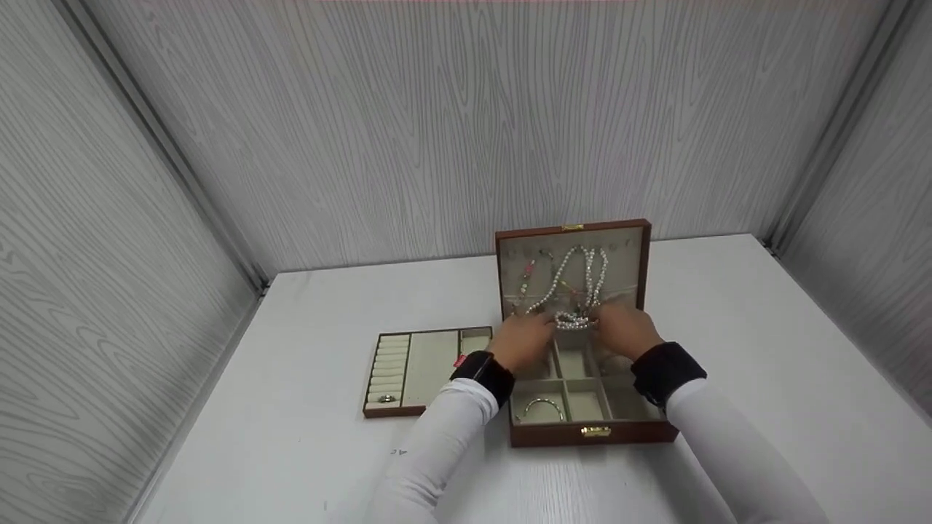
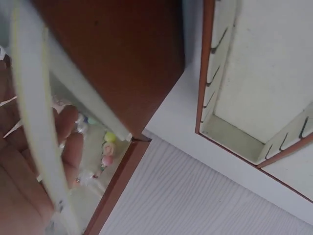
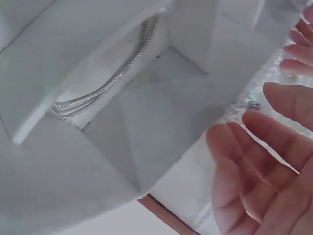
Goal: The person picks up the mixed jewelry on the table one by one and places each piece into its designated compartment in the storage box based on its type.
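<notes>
A brown jewellery box (image 1: 552, 435) stands with its lid (image 1: 644, 269) raised. White pearl strands (image 1: 559, 280) hang inside the lid, ending in a bunch of shiny beads (image 1: 573, 322) between both hands. My left hand (image 1: 523, 340) is bent at the left of this bunch; in the left wrist view its half-curled fingers (image 2: 72, 147) partly hide behind a pale divider edge (image 2: 36, 98). At the right side is my right hand (image 1: 625, 331). Its fingers (image 3: 266, 134) look relaxed in the right wrist view, thumb apart from them, fingertips right at the beads. I cannot tell whether the left fingers pinch the strand.
Left of the box lies a jewellery tray (image 1: 432, 364) with ring rolls and a ring (image 1: 386, 399). A bracelet (image 1: 545, 407) lies in the box's front left compartment. A silver chain (image 3: 98, 93) sits in another. Coloured beads (image 2: 107, 152) hang in the lid. Grey panels surround the table.
</notes>
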{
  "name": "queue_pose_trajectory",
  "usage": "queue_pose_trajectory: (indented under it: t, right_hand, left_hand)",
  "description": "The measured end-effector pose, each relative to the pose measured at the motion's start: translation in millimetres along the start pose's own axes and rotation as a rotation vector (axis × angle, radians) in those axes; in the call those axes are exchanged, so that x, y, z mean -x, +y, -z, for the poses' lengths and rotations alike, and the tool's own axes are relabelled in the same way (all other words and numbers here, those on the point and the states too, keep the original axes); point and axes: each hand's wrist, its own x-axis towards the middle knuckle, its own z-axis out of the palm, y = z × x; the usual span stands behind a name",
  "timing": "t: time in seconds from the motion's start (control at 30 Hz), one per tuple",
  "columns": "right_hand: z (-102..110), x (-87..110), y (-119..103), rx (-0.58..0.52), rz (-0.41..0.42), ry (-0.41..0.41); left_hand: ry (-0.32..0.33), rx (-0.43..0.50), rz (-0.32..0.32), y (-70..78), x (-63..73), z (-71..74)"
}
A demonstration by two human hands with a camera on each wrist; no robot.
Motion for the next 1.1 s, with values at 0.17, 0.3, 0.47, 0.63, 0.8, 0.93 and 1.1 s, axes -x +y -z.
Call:
queue_pose_trajectory:
  t: [0.17, 0.3, 0.47, 0.63, 0.8, 0.93, 1.1]
  right_hand:
    - [12, 4.8, -19, -0.076, -0.015, 0.055]
    - [20, 1.6, -63, -0.181, -0.005, 0.031]
    - [9, -10.6, -135, -0.276, 0.008, -0.137]
    - [-26, -20.4, -179, -0.097, 0.006, -0.191]
    - [-55, -22.0, -193, 0.04, -0.038, -0.201]
    - [-68, -22.1, -193, 0.051, -0.062, -0.208]
    - [-86, -21.5, -186, 0.056, -0.076, -0.216]
  left_hand:
    - [0.235, 0.119, -0.013, -25.5, 38.4, 10.7]
    - [0.419, 0.181, 0.091, -67.1, 84.1, 10.3]
    - [0.297, 0.233, 0.454, -120.4, 135.6, -8.6]
    - [0.047, 0.323, 0.683, -146.4, 172.4, -31.2]
    - [-0.119, 0.391, 0.74, -151.0, 195.4, -44.3]
    - [-0.146, 0.428, 0.735, -146.5, 199.2, -46.4]
    - [-0.119, 0.434, 0.703, -140.5, 196.4, -50.1]
